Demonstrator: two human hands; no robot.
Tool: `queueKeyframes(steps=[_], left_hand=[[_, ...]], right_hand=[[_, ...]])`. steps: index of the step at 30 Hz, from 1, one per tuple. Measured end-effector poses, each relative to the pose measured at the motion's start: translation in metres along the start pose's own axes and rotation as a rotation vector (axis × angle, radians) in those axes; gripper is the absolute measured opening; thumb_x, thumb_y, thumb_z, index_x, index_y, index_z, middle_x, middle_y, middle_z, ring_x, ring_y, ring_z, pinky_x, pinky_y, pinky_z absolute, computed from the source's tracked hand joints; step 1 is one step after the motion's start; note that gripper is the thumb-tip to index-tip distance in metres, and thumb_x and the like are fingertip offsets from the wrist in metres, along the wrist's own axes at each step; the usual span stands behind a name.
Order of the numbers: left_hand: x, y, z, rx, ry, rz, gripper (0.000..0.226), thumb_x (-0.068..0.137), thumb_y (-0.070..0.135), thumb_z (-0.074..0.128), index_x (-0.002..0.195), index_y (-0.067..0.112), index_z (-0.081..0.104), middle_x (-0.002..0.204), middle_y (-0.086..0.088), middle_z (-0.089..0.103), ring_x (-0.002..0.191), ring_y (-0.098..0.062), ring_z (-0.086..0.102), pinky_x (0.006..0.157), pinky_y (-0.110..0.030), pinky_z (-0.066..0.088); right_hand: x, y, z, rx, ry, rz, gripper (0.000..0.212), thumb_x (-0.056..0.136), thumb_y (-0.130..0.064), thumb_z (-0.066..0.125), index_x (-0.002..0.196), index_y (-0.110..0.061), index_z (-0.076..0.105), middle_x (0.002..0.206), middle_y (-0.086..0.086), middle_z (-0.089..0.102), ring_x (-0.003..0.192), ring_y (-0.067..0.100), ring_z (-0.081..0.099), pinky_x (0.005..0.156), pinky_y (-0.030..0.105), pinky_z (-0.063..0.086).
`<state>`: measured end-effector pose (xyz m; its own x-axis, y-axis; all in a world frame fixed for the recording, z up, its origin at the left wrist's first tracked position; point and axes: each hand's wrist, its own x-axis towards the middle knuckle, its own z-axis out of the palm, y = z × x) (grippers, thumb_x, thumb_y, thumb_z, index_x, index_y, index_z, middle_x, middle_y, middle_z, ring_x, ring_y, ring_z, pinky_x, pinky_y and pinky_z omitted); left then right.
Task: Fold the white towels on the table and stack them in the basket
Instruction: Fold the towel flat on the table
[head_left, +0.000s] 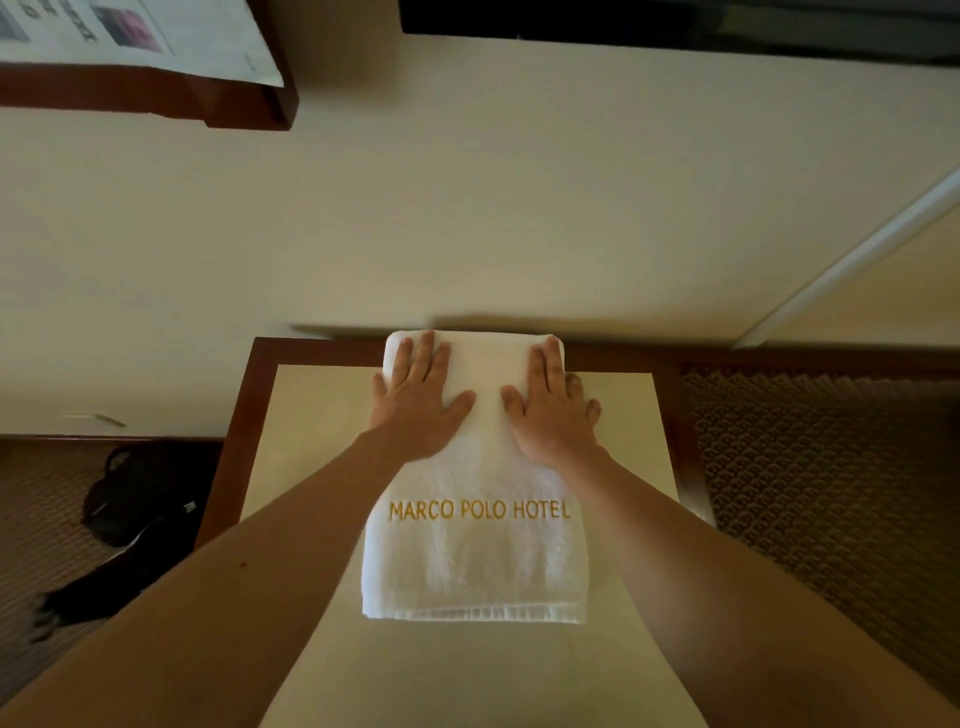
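Both hands are lying flat on the towel (475, 556) right now, palms down. The left hand (418, 400) is pressing the far left part of the cloth, fingers (427, 353) straight and slightly spread, thumb angling in toward the middle. The right hand (550, 405) is doing the same on the far right side, fingers straight and reaching up to the far folded edge, the little finger hanging just off the towel's right side. Neither hand is gripping anything; they are simply pressing down.

The white towel is sitting folded into a long narrow strip in the middle of the bench (311, 467), running from the near side away toward the wall (467, 208). Its far end is a rounded fold reaching over the bench's dark wooden border, and its near end is showing a hemmed edge. Gold lettering reading MARCO POLO HOTEL is facing up across the middle of the strip, just nearer than the wrists.

Off to the left, a black bag (140, 499) is lying on the patterned carpet (831, 493) beside the bench.
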<state>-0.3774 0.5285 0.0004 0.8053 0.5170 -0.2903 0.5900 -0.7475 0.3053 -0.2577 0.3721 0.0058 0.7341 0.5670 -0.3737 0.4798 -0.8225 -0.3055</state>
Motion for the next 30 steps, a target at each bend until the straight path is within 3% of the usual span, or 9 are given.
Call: queueKeyframes(steps=[3,6,9,12,16,18,22,26,30], left_hand=[[-0.029,-0.008,0.012,-0.116,0.083,-0.042,0.076,0.100,0.063,0.036,0.163,0.033,0.005,0.170,0.009,-0.016,0.157,-0.019,-0.010,0.123,-0.053,0.020],[-0.079,-0.011,0.033,-0.278,0.169,-0.135,0.073,0.100,0.061,0.038,0.163,0.034,0.010,0.171,0.005,-0.009,0.156,-0.028,0.010,0.123,-0.047,0.023],[-0.128,-0.009,0.043,-0.425,0.157,-0.247,0.072,0.101,0.055,0.045,0.162,0.037,0.011,0.171,0.002,0.003,0.152,-0.029,0.021,0.121,-0.045,0.026],[-0.165,-0.005,0.046,-0.486,0.178,-0.302,0.074,0.098,0.052,0.054,0.161,0.035,0.017,0.165,-0.002,0.023,0.145,-0.028,0.033,0.116,-0.047,0.035],[-0.177,-0.015,0.042,-0.629,0.154,-0.467,0.090,0.082,0.054,0.076,0.154,0.035,0.025,0.142,-0.003,0.052,0.121,-0.029,0.057,0.096,-0.050,0.054],[-0.179,-0.019,0.037,-0.720,0.113,-0.528,0.092,0.074,0.054,0.084,0.149,0.031,0.036,0.125,0.001,0.063,0.106,-0.025,0.066,0.087,-0.046,0.058],[-0.185,-0.026,0.032,-0.806,0.020,-0.539,0.056,0.067,0.048,0.091,0.112,0.024,0.067,0.102,0.005,0.075,0.088,-0.017,0.072,0.080,-0.043,0.062],[-0.191,-0.029,0.039,-0.847,-0.029,-0.507,0.053,0.068,0.047,0.090,0.110,0.023,0.069,0.100,0.006,0.075,0.090,-0.017,0.072,0.081,-0.043,0.062],[-0.202,-0.025,0.053,-0.952,0.014,-0.485,0.073,0.055,0.063,0.086,0.114,0.027,0.061,0.106,0.004,0.074,0.094,-0.020,0.072,0.082,-0.048,0.061]], right_hand=[[-0.024,-0.002,0.002,0.071,0.047,0.058,0.076,0.104,-0.057,0.030,0.162,-0.026,-0.008,0.170,0.003,-0.005,0.145,0.035,0.028,0.108,0.059,0.033],[-0.065,0.003,0.014,0.193,0.135,0.120,0.081,0.101,-0.056,0.044,0.161,-0.016,0.005,0.152,0.014,0.034,0.130,0.037,0.042,0.098,0.053,0.044],[-0.092,0.014,0.029,0.313,0.141,0.198,0.085,0.094,-0.058,0.058,0.152,-0.006,0.024,0.141,0.019,0.045,0.123,0.040,0.049,0.097,0.048,0.047],[-0.103,0.022,0.031,0.496,0.047,0.335,0.084,0.079,-0.061,0.076,0.132,-0.004,0.046,0.128,0.016,0.057,0.115,0.037,0.060,0.096,0.047,0.053],[-0.112,0.034,0.029,0.661,-0.073,0.386,0.080,0.064,-0.061,0.088,0.115,-0.005,0.061,0.108,0.006,0.071,0.097,0.026,0.071,0.086,0.042,0.060],[-0.117,0.040,0.028,0.740,-0.137,0.384,0.068,0.062,-0.055,0.092,0.103,-0.006,0.071,0.097,0.006,0.076,0.086,0.022,0.074,0.081,0.040,0.062],[-0.130,0.047,0.029,0.824,-0.233,0.335,0.044,0.069,-0.040,0.093,0.099,-0.011,0.076,0.093,0.002,0.078,0.083,0.018,0.075,0.077,0.032,0.062],[-0.142,0.041,0.036,0.777,-0.171,0.227,0.063,0.062,-0.057,0.083,0.111,-0.019,0.075,0.104,-0.003,0.077,0.096,0.018,0.072,0.090,0.038,0.059],[-0.157,0.054,0.044,0.813,-0.216,0.309,0.066,0.059,-0.064,0.077,0.104,-0.015,0.076,0.095,-0.001,0.078,0.088,0.017,0.074,0.084,0.037,0.060]])
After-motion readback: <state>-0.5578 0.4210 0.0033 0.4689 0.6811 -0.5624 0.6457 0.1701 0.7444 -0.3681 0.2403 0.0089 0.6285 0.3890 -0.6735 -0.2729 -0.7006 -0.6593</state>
